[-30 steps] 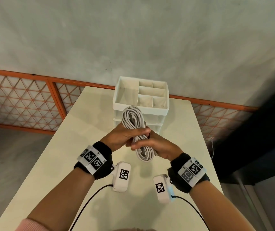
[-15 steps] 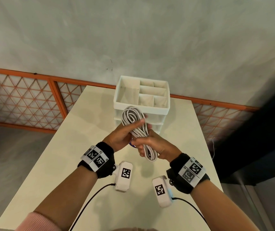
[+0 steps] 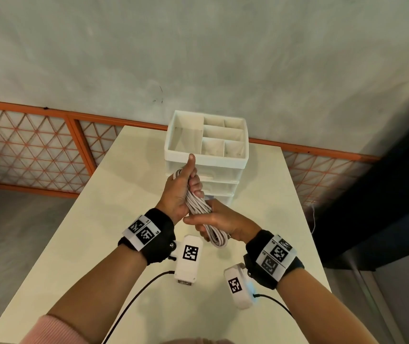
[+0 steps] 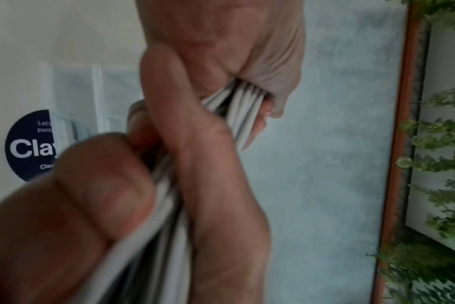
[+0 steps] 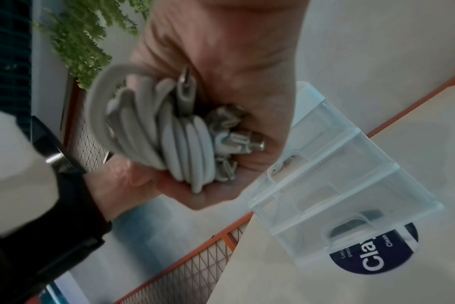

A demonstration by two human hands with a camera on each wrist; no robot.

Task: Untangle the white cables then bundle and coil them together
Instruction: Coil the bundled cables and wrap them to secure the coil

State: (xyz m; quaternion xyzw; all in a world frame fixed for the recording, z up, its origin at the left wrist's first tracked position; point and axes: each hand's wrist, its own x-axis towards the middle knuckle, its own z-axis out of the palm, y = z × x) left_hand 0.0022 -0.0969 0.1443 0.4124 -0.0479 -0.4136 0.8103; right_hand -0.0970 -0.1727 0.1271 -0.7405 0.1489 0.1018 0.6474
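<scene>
Both hands hold one coiled bundle of white cables [image 3: 199, 207] above the table, in front of the drawer unit. My left hand [image 3: 186, 184] grips the upper part of the bundle, fingers curled round it and thumb pointing up. My right hand [image 3: 219, 220] grips the lower part; a loop end [image 3: 217, 240] hangs out below it. In the left wrist view the strands [image 4: 243, 102] run between curled fingers of both hands. The right wrist view shows the folded loops [image 5: 174, 131] and metal plug tips [image 5: 249, 142] packed in the right palm.
A white plastic drawer unit [image 3: 205, 155] with an open divided tray on top stands at the table's far end, just behind the hands. The cream table [image 3: 104, 219] has edges close at left and right. An orange lattice rail [image 3: 24, 145] runs behind.
The left hand slid up the bundle and now grips its top with the thumb raised. The bundle has turned more upright, and its upper loop is now mostly hidden in the left hand.
</scene>
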